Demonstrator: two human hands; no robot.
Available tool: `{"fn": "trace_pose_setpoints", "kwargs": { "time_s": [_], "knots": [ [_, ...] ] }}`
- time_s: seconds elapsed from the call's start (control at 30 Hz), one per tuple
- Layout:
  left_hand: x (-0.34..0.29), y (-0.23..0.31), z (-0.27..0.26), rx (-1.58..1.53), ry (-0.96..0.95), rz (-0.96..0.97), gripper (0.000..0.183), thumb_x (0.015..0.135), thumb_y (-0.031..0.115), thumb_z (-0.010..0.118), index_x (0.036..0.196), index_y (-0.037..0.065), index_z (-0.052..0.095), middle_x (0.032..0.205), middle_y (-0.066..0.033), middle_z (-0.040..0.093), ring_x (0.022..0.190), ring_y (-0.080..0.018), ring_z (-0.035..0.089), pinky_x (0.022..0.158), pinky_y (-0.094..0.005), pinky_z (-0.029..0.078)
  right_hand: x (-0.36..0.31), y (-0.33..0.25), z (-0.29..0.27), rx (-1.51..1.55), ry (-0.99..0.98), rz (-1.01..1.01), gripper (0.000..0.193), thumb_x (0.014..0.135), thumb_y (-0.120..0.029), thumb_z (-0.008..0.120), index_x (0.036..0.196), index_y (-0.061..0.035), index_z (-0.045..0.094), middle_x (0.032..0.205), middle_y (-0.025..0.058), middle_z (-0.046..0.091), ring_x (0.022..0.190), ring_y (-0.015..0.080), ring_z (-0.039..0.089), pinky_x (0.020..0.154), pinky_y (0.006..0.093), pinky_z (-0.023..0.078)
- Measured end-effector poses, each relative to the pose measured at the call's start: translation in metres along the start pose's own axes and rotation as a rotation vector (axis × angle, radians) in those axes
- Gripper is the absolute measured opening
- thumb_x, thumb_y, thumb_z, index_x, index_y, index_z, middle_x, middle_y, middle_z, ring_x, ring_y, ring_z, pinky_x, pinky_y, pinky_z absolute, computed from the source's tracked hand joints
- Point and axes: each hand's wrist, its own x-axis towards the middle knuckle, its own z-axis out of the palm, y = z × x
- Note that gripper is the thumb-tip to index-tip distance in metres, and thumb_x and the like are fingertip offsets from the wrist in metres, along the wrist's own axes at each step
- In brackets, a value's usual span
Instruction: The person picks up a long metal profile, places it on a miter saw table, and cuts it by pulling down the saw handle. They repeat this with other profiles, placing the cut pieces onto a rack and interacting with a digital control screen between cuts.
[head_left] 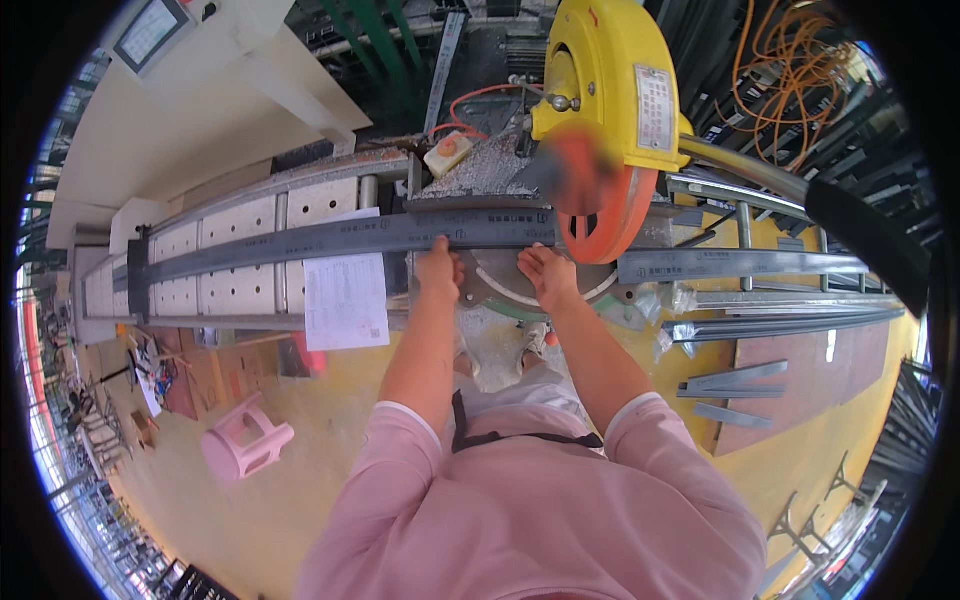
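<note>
**Both hands on the grey bar at the chop saw**

Nearest: pink sleeves, 2 bare forearms running up from lower edge to the saw table. L hand [438, 272] lies palm down w/ fingers bent over the near edge of the long grey metal bar [330, 240], thumb side toward the blade; looks like a loose press, can't tell if fingers wrap fully under. R hand [546, 272] sits just beside it, fingers flat and together on the round saw base, tips touching the bar's near edge, not wrapped around anything. Hands near each other, apart by a small gap.

Bar lies across the saw table, left end out over the roller bench [230, 265], right part passing under the orange blade [600, 215] and on to the right. 1 blade, 1 yellow guard [610, 70] above it. 1 white paper sheet [345, 300] hangs off the bench front.

Floor: 1 pink stool [245, 440] lower left; 2 short grey offcuts [730, 395] at right. Further right, a bundle of long grey profiles [790, 322].
</note>
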Motion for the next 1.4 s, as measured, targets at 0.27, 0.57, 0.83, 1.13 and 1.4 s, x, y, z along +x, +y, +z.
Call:
{"fn": "trace_pose_setpoints", "kwargs": {
  "time_s": [0.27, 0.57, 0.83, 1.13, 1.4],
  "knots": [
    [0.037, 0.044, -0.038, -0.262, 0.219, -0.003, 0.029, 0.087, 0.034, 0.067, 0.085, 0.008, 0.054, 0.069, -0.0024, 0.05, 0.053, -0.0117, 0.045, 0.04, -0.0251, 0.032, -0.018, 0.006, 0.01, 0.237, 0.031, 0.007, 0.03, 0.094, -0.01, 0.053, 0.117, 0.0068, 0.046, 0.119, 0.0154, 0.054, 0.11, 0.028, 0.058, 0.095, 0.0403, 0.05],
    [0.062, 0.044, -0.048, -0.371, 0.16, -0.027, 0.024, 0.088, 0.024, 0.07, 0.085, 0.006, 0.056, 0.065, -0.0047, 0.051, 0.046, -0.0104, 0.039, 0.038, -0.0228, 0.029, 0.001, 0.003, 0.013, 0.139, 0.149, -0.035, 0.024, 0.093, -0.009, 0.05, 0.112, 0.007, 0.05, 0.109, 0.0171, 0.059, 0.097, 0.0269, 0.063, 0.083, 0.0371, 0.054],
    [0.063, 0.04, -0.051, -0.389, 0.182, 0.019, 0.029, 0.088, 0.029, 0.07, 0.083, 0.003, 0.056, 0.064, -0.0055, 0.053, 0.047, -0.0107, 0.042, 0.038, -0.0227, 0.03, -0.009, 0.007, 0.018, -0.126, 0.083, -0.06, 0.027, 0.089, -0.008, 0.054, 0.112, 0.0049, 0.052, 0.103, 0.0142, 0.064, 0.088, 0.0248, 0.066, 0.075, 0.0319, 0.054],
    [0.054, 0.038, -0.047, -0.342, 0.213, 0.076, 0.034, 0.088, 0.031, 0.069, 0.075, 0.004, 0.053, 0.06, -0.0036, 0.051, 0.046, -0.0118, 0.043, 0.037, -0.0248, 0.031, -0.151, -0.165, 0.017, -0.219, 0.128, -0.808, 0.03, 0.093, -0.03, 0.054, 0.11, -0.0057, 0.059, 0.091, 0.0063, 0.063, 0.062, 0.01, 0.053, 0.055, 0.0239, 0.041],
    [0.053, 0.044, -0.036, -0.396, 0.273, 0.09, 0.035, 0.089, 0.029, 0.068, 0.072, 0.004, 0.051, 0.053, -0.0034, 0.047, 0.04, -0.0135, 0.04, 0.036, -0.0281, 0.029, -0.281, -0.237, 0.081, -0.044, -0.734, -1.049, 0.062, 0.097, -0.057, 0.03, 0.113, -0.0044, 0.058, 0.104, 0.0174, 0.057, 0.045, 0.0168, 0.049, 0.037, 0.027, 0.038]
  ]
}}
